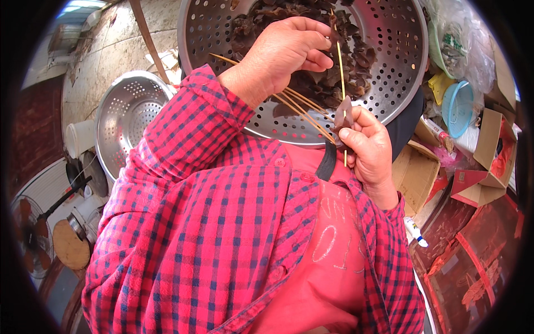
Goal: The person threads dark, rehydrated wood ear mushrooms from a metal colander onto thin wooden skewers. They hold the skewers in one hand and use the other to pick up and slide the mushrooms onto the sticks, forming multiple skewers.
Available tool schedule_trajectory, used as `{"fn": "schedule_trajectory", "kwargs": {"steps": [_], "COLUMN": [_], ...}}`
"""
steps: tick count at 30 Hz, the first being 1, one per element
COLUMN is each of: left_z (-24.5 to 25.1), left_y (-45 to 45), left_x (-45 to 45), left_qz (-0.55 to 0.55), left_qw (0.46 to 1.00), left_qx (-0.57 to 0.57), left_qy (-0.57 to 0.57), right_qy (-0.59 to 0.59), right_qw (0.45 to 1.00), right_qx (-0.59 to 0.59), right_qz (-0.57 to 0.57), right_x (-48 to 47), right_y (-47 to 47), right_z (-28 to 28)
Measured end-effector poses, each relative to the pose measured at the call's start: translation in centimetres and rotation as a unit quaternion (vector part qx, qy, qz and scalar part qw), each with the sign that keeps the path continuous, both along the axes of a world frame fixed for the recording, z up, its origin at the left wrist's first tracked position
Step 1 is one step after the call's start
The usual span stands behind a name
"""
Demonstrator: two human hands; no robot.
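Note:
My right hand (pixel 367 146) grips a bamboo skewer (pixel 341 71) and a dark brown wood ear mushroom piece (pixel 343 115) that sits on its lower part. The skewer stands nearly upright in the picture, its tip pointing away from me. Near that tip is another wood ear piece (pixel 335 35), pinched at its edge by my left hand (pixel 288 52). Several loose skewers (pixel 298 109) pass beneath my left wrist, their near ends close to my right hand. Behind my hands, a large perforated steel colander (pixel 394 83) holds a heap of wood ear (pixel 361 62).
A second steel colander (pixel 125 112) and a white bucket (pixel 80 137) stand at left. A fan (pixel 31 238) and a round wooden block (pixel 71 244) lie lower left. At right are a blue plastic basket (pixel 457 108), plastic bags (pixel 467 50) and open cardboard boxes (pixel 417 171).

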State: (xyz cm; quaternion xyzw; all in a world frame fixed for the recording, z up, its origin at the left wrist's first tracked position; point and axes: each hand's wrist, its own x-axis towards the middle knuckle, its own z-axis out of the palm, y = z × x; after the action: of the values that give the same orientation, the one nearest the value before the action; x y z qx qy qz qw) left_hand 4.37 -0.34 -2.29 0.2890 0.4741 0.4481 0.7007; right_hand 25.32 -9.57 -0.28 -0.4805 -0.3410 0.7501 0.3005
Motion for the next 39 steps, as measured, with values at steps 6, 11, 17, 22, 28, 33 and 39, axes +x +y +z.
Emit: {"fn": "schedule_trajectory", "kwargs": {"steps": [6, 11, 17, 22, 28, 33, 39], "left_z": [0.7, 0.6, 0.6, 0.4, 0.3, 0.3, 0.3], "left_y": [-0.7, -1.0, -1.3, -1.4, -1.4, -1.5, -1.5], "left_x": [0.1, 0.3, 0.6, 0.7, 0.8, 0.8, 0.8], "left_qz": [-0.025, -0.044, -0.059, -0.07, -0.072, -0.076, -0.075], "left_qw": [1.0, 0.999, 0.998, 0.997, 0.996, 0.996, 0.996], "left_qx": [-0.013, -0.023, -0.033, -0.034, -0.037, -0.039, -0.038], "left_qy": [0.011, 0.012, 0.014, 0.027, 0.026, 0.025, 0.022], "right_qy": [0.008, 0.021, 0.02, 0.019, 0.018, 0.017, 0.016], "right_qw": [1.0, 1.0, 1.0, 1.0, 1.0, 1.0, 1.0], "right_qx": [-0.006, -0.01, -0.012, -0.014, -0.01, -0.011, -0.012], "right_qz": [0.001, -0.005, -0.004, -0.003, -0.004, -0.004, -0.005], "right_x": [0.0, -0.1, -0.2, -0.1, -0.1, -0.1, -0.1], "right_y": [0.1, 0.1, 0.2, 0.2, 0.1, 0.1, 0.1], "right_z": [0.0, 0.0, 0.1, 0.1, -0.1, -0.2, -0.2]}}
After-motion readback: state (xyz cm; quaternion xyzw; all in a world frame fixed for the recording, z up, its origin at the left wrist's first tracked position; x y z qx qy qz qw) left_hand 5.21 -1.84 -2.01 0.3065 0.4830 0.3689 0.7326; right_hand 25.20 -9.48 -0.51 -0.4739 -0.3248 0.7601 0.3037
